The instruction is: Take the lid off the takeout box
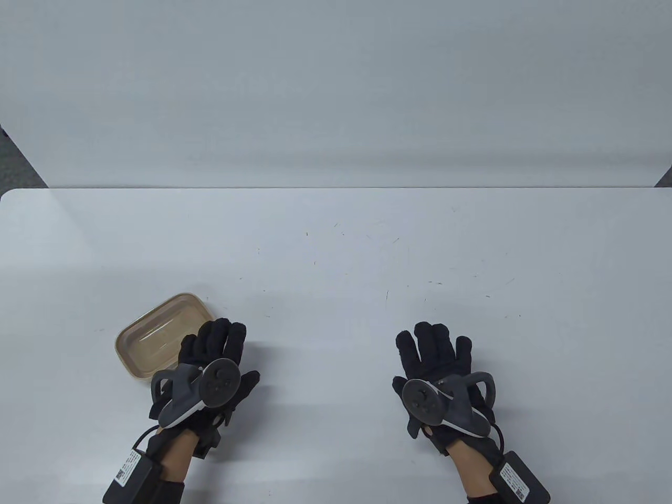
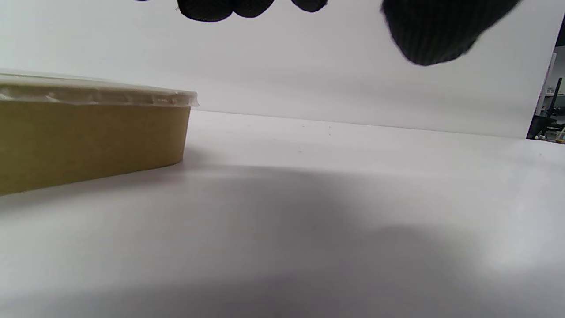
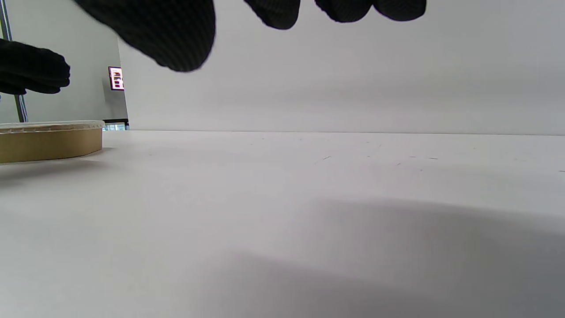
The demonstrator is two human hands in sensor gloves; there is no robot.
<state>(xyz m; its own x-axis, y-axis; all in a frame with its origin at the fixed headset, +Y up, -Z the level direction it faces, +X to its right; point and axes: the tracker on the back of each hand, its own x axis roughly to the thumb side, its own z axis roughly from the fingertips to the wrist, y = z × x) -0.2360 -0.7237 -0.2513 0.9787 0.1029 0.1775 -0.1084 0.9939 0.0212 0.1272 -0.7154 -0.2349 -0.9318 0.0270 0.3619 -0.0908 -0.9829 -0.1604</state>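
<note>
I see the takeout box [image 1: 164, 336] sitting on the white desk [image 1: 336, 252] at the near left, a tan rounded-rectangle container turned at an angle to the desk edge. Its clear lid [image 1: 157, 332] is on, seated over the rim; in the left wrist view the lid [image 2: 97, 93] shows as a pale, crinkled lip over the brown wall of the box [image 2: 88, 141]. My left hand [image 1: 210, 367] lies just beside the box on its right, palm down, fingers spread and pointing away from me. From the table view the fingers overlap the box's near right corner, but I cannot tell whether they touch it. In the left wrist view the fingertips [image 2: 207, 9] hang at the top edge, above the lid's level and to the right of the box's corner, with open space below them, so the left grip is apart and holds nothing. My right hand [image 1: 441, 378] is well apart from the box, out to the right, palm down, fingers splayed; its grip is likewise apart and holds nothing. The right wrist view shows its fingertips [image 3: 344, 11] clear above the desk, with the box [image 3: 50, 141] low at the far left edge and the left hand [image 3: 33, 73] above it.
</note>
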